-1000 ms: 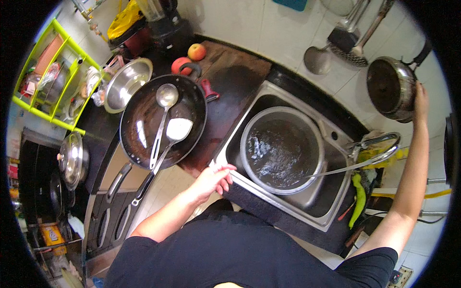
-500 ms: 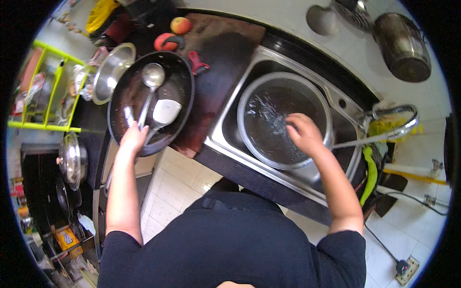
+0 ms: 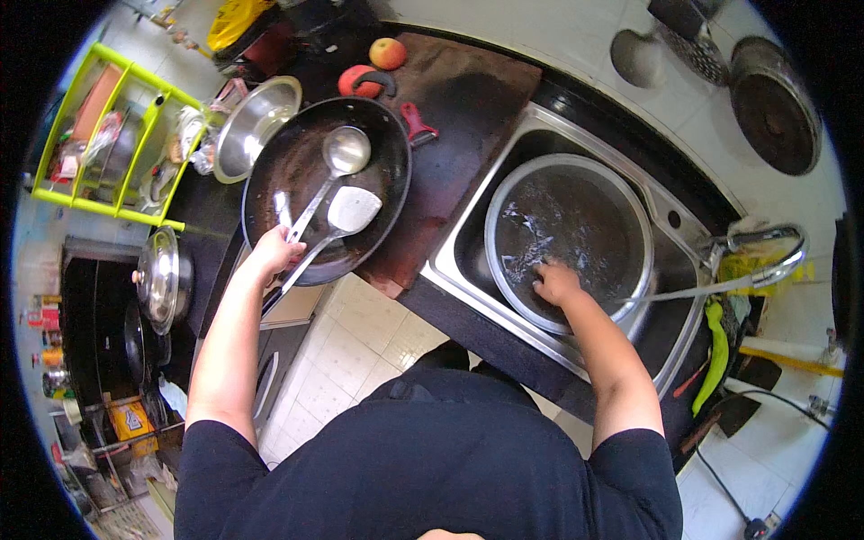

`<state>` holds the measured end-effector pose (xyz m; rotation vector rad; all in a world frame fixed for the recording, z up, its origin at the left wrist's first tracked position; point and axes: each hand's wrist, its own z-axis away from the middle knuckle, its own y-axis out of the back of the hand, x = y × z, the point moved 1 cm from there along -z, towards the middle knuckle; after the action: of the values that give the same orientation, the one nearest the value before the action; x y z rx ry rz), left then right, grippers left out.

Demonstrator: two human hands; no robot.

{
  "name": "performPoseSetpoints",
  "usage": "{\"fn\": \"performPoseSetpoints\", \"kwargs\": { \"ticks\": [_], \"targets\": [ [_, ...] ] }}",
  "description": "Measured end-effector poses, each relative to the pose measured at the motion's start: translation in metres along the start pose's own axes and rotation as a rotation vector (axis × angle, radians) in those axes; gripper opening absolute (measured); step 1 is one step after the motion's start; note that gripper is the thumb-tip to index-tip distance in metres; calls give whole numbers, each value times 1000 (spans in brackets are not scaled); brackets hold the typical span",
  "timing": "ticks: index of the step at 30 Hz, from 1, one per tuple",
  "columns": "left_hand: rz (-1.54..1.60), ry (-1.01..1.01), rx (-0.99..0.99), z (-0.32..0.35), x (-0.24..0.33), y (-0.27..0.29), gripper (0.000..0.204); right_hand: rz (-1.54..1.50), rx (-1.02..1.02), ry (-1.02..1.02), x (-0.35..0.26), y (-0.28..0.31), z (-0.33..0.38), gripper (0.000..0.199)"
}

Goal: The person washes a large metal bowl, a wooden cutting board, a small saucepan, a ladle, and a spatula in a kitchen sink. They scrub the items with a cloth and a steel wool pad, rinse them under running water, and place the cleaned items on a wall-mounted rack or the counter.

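Observation:
My left hand (image 3: 270, 254) is closed around the handles of a steel ladle (image 3: 345, 151) and a flat steel spatula (image 3: 353, 209), both lying in a wide black pan (image 3: 378, 144) on the dark counter. My right hand (image 3: 556, 282) reaches down into a large round steel basin (image 3: 576, 180) holding dark water, which sits in the steel sink (image 3: 468, 243). The fingers are at the water near the basin's front rim; I cannot tell whether they hold anything.
A steel bowl (image 3: 256, 126) stands left of the pan, with fruit (image 3: 387, 54) and a red-handled tool (image 3: 418, 121) behind it. A tap (image 3: 765, 256) runs a thin stream toward the basin. A green rack (image 3: 108, 144) and a lidded pot (image 3: 162, 279) are at left.
My left hand slid from the pan's edge onto the utensil handles. My right hand moved toward the basin's front rim. The view tilted, shifting everything downward.

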<state>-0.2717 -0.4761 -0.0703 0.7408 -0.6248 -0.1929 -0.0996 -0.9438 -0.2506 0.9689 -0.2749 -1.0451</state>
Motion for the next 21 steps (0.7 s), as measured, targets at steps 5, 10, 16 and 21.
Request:
{"fn": "performPoseSetpoints", "kwargs": {
  "ticks": [5,10,16,21],
  "targets": [
    [81,89,-149,27,14,16,17,-93,296,-116,-3,22,-32,46],
    [78,15,-328,32,5,20,17,-3,296,-193,-10,37,-47,58],
    [273,17,-418,28,-6,17,14,-210,336,-184,-9,19,-71,71],
    [629,92,-567,17,-6,19,14,-406,625,-114,-37,27,-81,69]
  ]
}}
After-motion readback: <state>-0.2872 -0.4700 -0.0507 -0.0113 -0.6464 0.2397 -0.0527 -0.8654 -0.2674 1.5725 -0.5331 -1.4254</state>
